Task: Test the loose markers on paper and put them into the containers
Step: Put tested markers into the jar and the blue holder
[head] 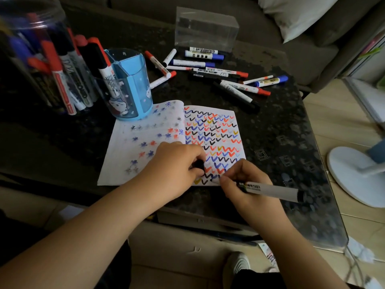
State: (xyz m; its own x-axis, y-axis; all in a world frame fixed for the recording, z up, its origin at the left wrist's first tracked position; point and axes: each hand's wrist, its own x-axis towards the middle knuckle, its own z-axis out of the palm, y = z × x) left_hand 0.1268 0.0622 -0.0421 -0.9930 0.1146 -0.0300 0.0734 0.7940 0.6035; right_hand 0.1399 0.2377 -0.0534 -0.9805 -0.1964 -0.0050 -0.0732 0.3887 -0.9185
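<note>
Dark speckled table (277, 130): open notebook (145, 147) center, loose markers (218, 71) upper middle, blue cup (133, 88), clear jar (41, 59) upper left, clear box (206, 28) top.

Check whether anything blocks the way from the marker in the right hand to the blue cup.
Nothing visible does. The white black-tipped marker in the right hand has only the open notebook lying flat before the blue plastic cup.

A: What do you see of your own arms?
B: Your left hand (177, 163) and right hand (245, 184) are bare, both forearms uncovered, no sleeves, rings or watch.
A: And below the hands?
B: Dark clothing on your lap; one grey shoe (236, 265).
</note>
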